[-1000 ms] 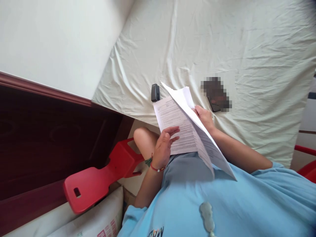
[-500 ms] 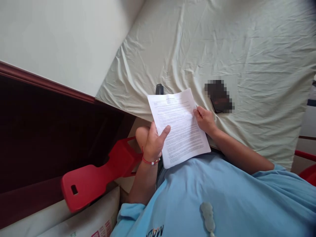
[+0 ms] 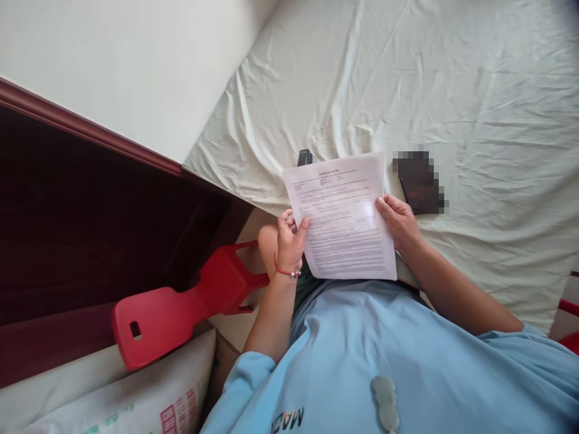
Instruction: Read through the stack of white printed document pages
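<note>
A white printed paper, covered in lines of small text, is held up in front of my body. At its left edge, my left hand grips it with the thumb on the front and a red bracelet round the wrist. My right hand pinches the right edge, thumb in front and fingers behind. Whether it is one sheet or a few, I cannot tell. Just beyond the paper's top left lies a small black object, partly hidden. To the right of my right hand rests a dark, pixelated flat object.
A pale wrinkled cloth covers the surface ahead. On the left stand a red plastic chair and a dark wooden panel under a white surface. A printed white sack lies at the lower left.
The paper has turned a little and now sits straighter, its top edge further right. Both hands moved slightly right with it, and the left fingertips now show. The whole view has shifted somewhat.
</note>
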The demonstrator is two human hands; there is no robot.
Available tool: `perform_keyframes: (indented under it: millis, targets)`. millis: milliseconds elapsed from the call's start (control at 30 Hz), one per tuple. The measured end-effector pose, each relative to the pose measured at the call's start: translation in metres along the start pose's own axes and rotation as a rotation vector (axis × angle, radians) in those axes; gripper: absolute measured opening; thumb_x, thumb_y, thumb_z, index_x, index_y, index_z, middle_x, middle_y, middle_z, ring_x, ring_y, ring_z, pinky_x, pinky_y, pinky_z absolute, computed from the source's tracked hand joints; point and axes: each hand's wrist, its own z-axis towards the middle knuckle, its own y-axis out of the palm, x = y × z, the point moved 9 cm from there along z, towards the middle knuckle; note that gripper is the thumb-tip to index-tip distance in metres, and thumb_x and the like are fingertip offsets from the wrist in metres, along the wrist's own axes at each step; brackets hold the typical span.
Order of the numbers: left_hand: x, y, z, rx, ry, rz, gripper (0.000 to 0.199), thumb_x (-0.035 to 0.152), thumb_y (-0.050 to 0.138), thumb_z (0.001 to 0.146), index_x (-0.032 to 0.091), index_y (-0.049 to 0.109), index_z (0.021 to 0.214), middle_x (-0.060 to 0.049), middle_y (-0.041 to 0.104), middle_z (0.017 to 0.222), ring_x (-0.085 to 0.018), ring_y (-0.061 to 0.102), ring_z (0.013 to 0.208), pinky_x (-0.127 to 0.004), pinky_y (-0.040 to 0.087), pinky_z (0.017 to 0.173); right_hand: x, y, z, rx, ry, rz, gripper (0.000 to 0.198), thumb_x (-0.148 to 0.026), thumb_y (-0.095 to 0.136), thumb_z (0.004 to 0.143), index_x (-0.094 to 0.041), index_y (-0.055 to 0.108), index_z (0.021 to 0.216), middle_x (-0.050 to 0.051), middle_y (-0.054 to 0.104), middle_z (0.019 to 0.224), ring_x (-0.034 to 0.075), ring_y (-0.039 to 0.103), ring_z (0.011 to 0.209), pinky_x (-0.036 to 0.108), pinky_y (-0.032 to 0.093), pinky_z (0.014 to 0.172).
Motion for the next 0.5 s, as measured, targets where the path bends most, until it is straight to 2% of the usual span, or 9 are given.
perform_keyframes:
  millis: [100, 167, 267, 367, 500]
  targets:
    - [-0.011, 0.023, -0.008, -0.21, -0.169, -0.228, 0.056, 0.053, 0.085, 0.078, 0.018, 0.064, 0.117, -0.012, 0.075, 0.118, -0.028, 0.069, 0.12, -0.042, 0.054, 0.106, 0.0, -0.001, 0.0, 0.008, 0.003, 0.023, 0.041, -0.062, 0.078, 0.08, -0.024, 0.06, 0.081, -0.003, 0.062, 0.073, 0.012, 0.052, 0.059, 0.025, 0.044, 0.055]
    - [-0.015, 0.03, -0.016, -0.29, -0.254, -0.284, 0.051, 0.052, 0.084, 0.08, 0.016, 0.07, 0.114, -0.014, 0.076, 0.119, -0.032, 0.068, 0.123, -0.047, 0.054, 0.109, -0.001, 0.0, 0.0, 0.001, 0.001, 0.019, 0.041, -0.061, 0.078, 0.08, -0.024, 0.061, 0.081, -0.002, 0.063, 0.073, 0.012, 0.053, 0.059, 0.025, 0.045, 0.054]
    - [-0.019, 0.03, -0.022, -0.297, -0.292, -0.301, 0.05, 0.048, 0.086, 0.079, 0.015, 0.074, 0.115, -0.014, 0.077, 0.119, -0.034, 0.067, 0.126, -0.052, 0.053, 0.112, 0.0, 0.002, -0.001, -0.012, 0.006, -0.023, 0.041, -0.064, 0.075, 0.082, -0.025, 0.065, 0.087, -0.001, 0.067, 0.078, 0.014, 0.059, 0.063, 0.027, 0.05, 0.057]
    - [-0.025, 0.029, -0.024, -0.308, -0.3, -0.251, 0.054, 0.046, 0.089, 0.075, 0.015, 0.075, 0.118, -0.014, 0.077, 0.121, -0.035, 0.067, 0.127, -0.055, 0.049, 0.117, 0.002, 0.004, -0.002, -0.028, -0.002, -0.052, 0.045, -0.069, 0.069, 0.086, -0.027, 0.071, 0.102, 0.002, 0.074, 0.091, 0.019, 0.069, 0.077, 0.031, 0.057, 0.065]
    - [-0.028, 0.029, -0.023, -0.309, -0.277, -0.209, 0.059, 0.05, 0.089, 0.074, 0.015, 0.075, 0.119, -0.016, 0.073, 0.13, -0.035, 0.064, 0.132, -0.056, 0.043, 0.122, 0.002, 0.007, -0.003, -0.085, -0.03, -0.082, 0.049, -0.068, 0.066, 0.089, -0.029, 0.071, 0.117, 0.004, 0.076, 0.102, 0.023, 0.072, 0.092, 0.035, 0.061, 0.075]
